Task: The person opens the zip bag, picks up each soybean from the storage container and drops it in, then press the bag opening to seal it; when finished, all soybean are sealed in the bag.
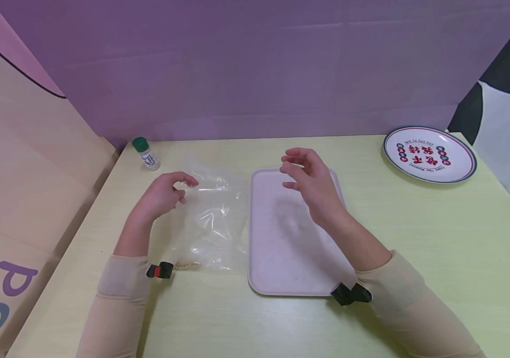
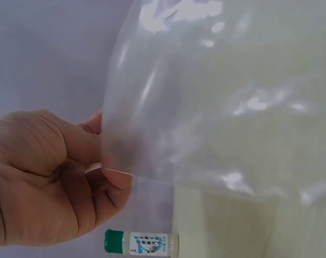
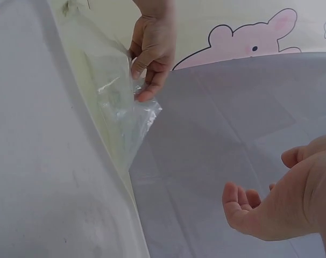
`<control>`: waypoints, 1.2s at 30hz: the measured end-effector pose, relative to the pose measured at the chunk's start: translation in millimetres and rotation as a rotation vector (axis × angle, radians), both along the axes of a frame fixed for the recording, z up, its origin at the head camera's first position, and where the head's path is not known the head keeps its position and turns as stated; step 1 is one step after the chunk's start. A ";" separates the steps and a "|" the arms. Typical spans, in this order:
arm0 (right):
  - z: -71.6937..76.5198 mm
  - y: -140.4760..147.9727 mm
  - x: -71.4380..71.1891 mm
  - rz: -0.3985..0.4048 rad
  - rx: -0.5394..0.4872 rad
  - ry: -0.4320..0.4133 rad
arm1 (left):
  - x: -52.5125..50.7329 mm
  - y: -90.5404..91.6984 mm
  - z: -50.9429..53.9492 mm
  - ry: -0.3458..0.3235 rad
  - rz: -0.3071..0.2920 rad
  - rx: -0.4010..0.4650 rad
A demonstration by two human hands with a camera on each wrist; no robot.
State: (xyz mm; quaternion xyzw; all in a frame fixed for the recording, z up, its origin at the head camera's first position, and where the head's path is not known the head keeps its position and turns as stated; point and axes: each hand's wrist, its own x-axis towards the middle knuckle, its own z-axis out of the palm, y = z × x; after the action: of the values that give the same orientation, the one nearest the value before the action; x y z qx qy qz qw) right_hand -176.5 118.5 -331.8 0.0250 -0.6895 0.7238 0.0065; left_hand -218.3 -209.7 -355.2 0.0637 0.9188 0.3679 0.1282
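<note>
A clear plastic bag point(image 1: 214, 219) hangs from my left hand point(image 1: 161, 196), which pinches its upper left edge between thumb and fingers. In the left wrist view the bag point(image 2: 217, 102) spreads out from the fingertips, see-through and shiny. Something small and tan point(image 1: 186, 265) shows at the bag's near left corner; its kind cannot be told. Above the pale tray point(image 1: 273, 268), my right hand point(image 1: 310, 184) hovers with loosely bent fingers and nothing in them. The right wrist view shows this right hand point(image 3: 276, 204) apart from the bag.
A small green-capped bottle point(image 1: 146, 155) stands at the back left, just beyond the left hand. At the back right lies an oval white plate point(image 1: 429, 171) with red lettering and a dark rim. A purple partition point(image 1: 255, 74) rises behind the table.
</note>
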 end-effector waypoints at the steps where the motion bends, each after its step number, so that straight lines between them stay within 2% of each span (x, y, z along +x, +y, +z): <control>1: -0.2 0.1 -0.1 0.000 0.001 -0.001 | -0.8 -1.5 -1.5 -0.006 -0.006 -0.002; 5: -0.6 0.6 0.0 0.005 0.010 0.001 | -3.5 -6.3 -7.3 -0.012 -0.025 -0.021; 14: -1.3 1.0 -0.7 0.022 0.010 0.000 | -7.8 -8.9 -16.1 0.048 -0.034 -0.111; 18: -1.3 0.7 -1.0 0.022 0.004 -0.007 | -8.9 -9.1 -19.5 0.060 -0.059 -0.135; 24: -1.8 0.0 -1.8 0.020 0.013 -0.013 | -6.1 -9.2 -20.1 -0.018 -0.129 -0.187; 31: -2.9 1.6 -2.7 0.029 0.016 0.001 | -6.0 -10.1 -23.0 -0.077 -0.151 -0.290; 36: -4.3 5.3 -4.1 0.053 0.135 0.053 | -3.2 -8.9 -18.1 -0.073 -0.137 -0.298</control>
State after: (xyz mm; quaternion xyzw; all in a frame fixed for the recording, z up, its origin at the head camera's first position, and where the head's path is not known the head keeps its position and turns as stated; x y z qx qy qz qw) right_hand -180.6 123.8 -336.1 0.0628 -0.7355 0.6746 0.0039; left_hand -221.5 -218.6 -373.3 0.0930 0.9514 0.2201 0.1942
